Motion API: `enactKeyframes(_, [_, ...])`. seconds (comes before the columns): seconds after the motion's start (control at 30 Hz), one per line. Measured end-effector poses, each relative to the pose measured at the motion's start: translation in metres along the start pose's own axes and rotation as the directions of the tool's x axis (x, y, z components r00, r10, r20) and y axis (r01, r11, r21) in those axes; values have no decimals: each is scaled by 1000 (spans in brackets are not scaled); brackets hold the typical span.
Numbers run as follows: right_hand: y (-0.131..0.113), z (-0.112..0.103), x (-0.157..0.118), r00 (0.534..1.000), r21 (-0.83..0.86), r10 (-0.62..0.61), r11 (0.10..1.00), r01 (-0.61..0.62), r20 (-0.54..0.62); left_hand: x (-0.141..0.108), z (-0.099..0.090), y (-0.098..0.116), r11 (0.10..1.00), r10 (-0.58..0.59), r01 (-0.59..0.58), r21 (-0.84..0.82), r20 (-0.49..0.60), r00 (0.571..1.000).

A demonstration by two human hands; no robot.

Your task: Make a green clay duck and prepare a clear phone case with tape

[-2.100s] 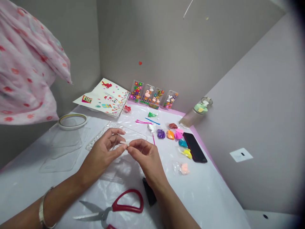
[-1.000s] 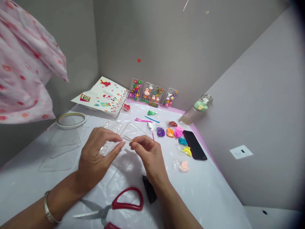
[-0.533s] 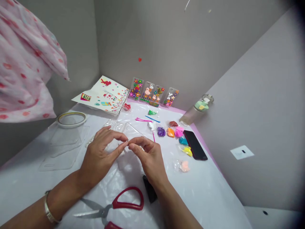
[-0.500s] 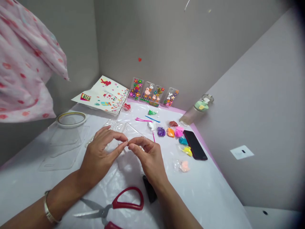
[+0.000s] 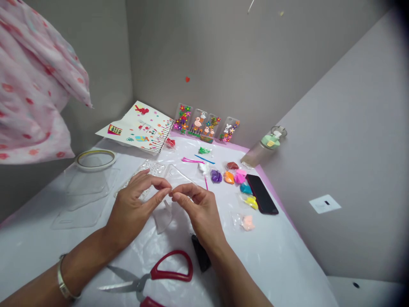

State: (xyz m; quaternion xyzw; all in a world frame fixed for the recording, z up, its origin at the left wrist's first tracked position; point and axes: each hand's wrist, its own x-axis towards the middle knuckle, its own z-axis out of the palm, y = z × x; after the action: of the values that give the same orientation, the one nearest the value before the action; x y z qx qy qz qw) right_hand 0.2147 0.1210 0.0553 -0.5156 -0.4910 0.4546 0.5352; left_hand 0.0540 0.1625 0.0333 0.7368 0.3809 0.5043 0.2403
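My left hand (image 5: 129, 213) and my right hand (image 5: 203, 211) meet above the middle of the table, each with thumb and forefinger pinched. Their fingertips almost touch. Whatever is between them is too small to make out. Below the fingers lies a clear phone case (image 5: 182, 174), partly hidden by my hands. A whitish, see-through piece (image 5: 163, 221) shows under the left fingertips. Red-handled scissors (image 5: 146, 278) lie spread apart nearer to me. Close to my right wrist is a black object (image 5: 201, 254), partly covered by the wrist.
Bagged clay lumps, such as a purple one (image 5: 216, 176), lie to the right beside a black phone (image 5: 262, 194). Decorated cases (image 5: 197, 123) lean on the wall near a bottle (image 5: 260, 151). Leftward are clear cases (image 5: 79, 211), a tape roll (image 5: 96, 159) and a sticker-covered notebook (image 5: 134, 128).
Both hands stay in nearly the same place, the fingertips shifting only slightly. The whitish piece beneath the left fingers now shows more distinctly. Other things on the table have not moved.
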Motion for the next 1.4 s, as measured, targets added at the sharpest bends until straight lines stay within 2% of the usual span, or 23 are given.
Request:
enactKeyframes(0.27, [-1, 1, 0, 1000, -27, -4, 1000, 4, -4, 1, 1, 0, 1000, 15, -15, 19, -4, 1000])
enactKeyframes(0.53, [0, 0, 0, 1000, 12, 19, 1000, -19, 2, 1, 0, 2, 999, -30, 30, 16, 13, 999])
enactKeyframes(0.8, [1, 0, 1, 1000, 13, 19, 1000, -18, -10, 1, -1, 3, 999, -27, 26, 39, 22, 999])
enactKeyframes(1.1, [-1, 3, 1, 999, -31, -23, 999, 22, -43, -1, 1, 0, 994, 85, -87, 70, 31, 996])
enactKeyframes(1.4, [-1, 4, -3, 996, -112, -77, 991, 71, -45, -2, 1, -3, 993, 86, -89, 73, 49, 995])
